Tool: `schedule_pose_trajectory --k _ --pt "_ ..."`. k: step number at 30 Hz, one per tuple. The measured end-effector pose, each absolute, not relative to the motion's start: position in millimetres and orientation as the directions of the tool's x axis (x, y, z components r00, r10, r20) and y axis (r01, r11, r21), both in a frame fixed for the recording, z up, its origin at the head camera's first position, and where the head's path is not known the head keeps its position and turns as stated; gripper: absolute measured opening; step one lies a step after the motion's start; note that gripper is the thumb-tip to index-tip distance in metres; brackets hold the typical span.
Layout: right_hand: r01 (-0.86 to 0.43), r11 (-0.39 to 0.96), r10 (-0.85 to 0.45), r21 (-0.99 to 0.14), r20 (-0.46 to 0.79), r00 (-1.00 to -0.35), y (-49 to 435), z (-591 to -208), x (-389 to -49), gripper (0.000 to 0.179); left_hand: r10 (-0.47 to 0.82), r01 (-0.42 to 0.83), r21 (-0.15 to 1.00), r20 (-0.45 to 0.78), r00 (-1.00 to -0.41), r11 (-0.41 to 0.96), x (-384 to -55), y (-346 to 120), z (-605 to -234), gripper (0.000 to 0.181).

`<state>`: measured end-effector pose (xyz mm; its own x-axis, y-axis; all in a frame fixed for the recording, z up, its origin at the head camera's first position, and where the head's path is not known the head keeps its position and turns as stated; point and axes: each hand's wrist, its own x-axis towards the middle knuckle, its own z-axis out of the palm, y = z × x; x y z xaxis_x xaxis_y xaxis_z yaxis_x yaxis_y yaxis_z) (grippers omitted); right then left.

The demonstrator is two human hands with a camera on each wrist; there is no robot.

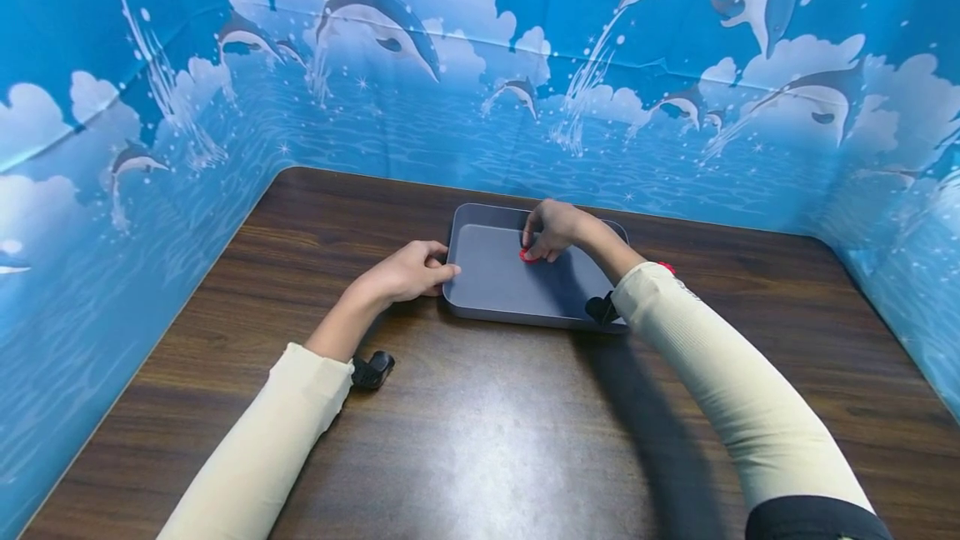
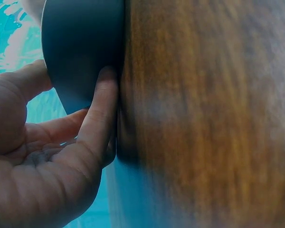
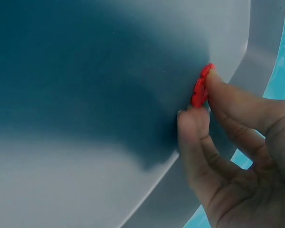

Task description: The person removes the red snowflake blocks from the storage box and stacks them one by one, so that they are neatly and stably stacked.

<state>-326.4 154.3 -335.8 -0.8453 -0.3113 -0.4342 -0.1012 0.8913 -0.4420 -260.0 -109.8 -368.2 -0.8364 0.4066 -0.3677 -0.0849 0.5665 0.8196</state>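
A grey rectangular tray (image 1: 486,277) lies on the table. My left hand (image 1: 408,272) grips its left side, the thumb over the rim and the other fingers against the outer wall (image 2: 83,47). Over the tray's floor, my right hand (image 1: 557,232) pinches a small red piece (image 3: 199,88) with a bumpy, scalloped edge between thumb and fingertips. The piece is held close above the tray's floor, near its far side; whether it touches the floor I cannot tell. What kind of thing it is does not show.
Another red thing (image 1: 667,267) shows just past the right sleeve, mostly hidden. Dark brown wood-grain table (image 1: 360,215) surrounds the tray. Blue dolphin-print curtains (image 1: 465,115) stand along the back and sides. Black wrist cameras (image 1: 372,370) sit under both cuffs.
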Motion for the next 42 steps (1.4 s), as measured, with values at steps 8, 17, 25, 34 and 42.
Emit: schedule_pose_trajectory --k 8,17,25,34,42 --pt "-0.133 0.906 -0.321 -0.402 -0.446 -0.835 156.7 -336.7 -326.9 0.006 0.404 -0.088 0.819 -0.369 -0.837 0.567 -258.1 -109.0 -366.6 0.064" --pt "0.009 0.839 -0.305 -0.543 -0.485 -0.819 164.3 -329.4 -327.6 0.005 0.409 -0.083 0.820 -0.367 -0.835 0.567 -259.1 -110.3 -367.0 0.064" --pt "0.063 0.802 -0.284 -0.594 -0.473 -0.834 177.8 -320.8 -328.0 0.007 0.411 -0.081 0.824 -0.361 -0.837 0.561 -259.4 -110.0 -367.6 0.064" --pt "0.086 0.781 -0.277 -0.618 -0.467 -0.840 208.5 -310.6 -323.9 0.015 0.413 -0.076 0.817 -0.366 -0.834 0.571 -260.3 -108.9 -370.0 0.065" --pt "0.089 0.794 -0.254 -0.601 -0.461 -0.850 239.2 -300.6 -320.3 0.015 0.420 -0.075 0.818 -0.368 -0.830 0.570 -261.0 -110.6 -370.4 0.066"
